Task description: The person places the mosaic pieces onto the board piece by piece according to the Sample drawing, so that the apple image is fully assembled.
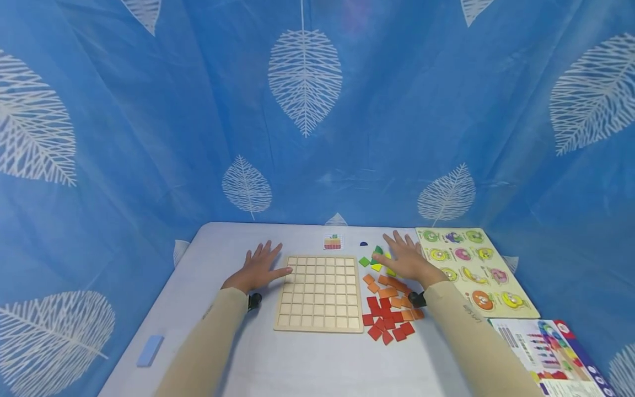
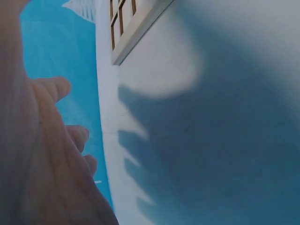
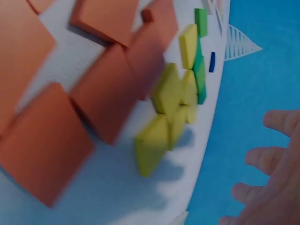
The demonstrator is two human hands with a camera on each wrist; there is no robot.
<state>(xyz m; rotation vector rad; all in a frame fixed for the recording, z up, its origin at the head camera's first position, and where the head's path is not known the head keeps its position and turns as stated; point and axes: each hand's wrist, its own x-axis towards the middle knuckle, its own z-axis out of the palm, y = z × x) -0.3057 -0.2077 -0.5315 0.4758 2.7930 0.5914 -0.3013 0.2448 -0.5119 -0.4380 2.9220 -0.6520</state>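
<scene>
A wooden grid board with empty square cells lies in the middle of the white table. My left hand rests flat with fingers spread just left of the board, thumb touching its edge. My right hand hovers with fingers spread over a pile of square tiles to the board's right. Red tiles lie nearest me, orange tiles beyond them, yellow tiles and green tiles farthest. Neither hand holds anything.
A fruit peg puzzle board lies at the right. A printed box sits at the near right corner. A small pattern card and a dark blue piece lie behind the grid. A light blue block is at near left.
</scene>
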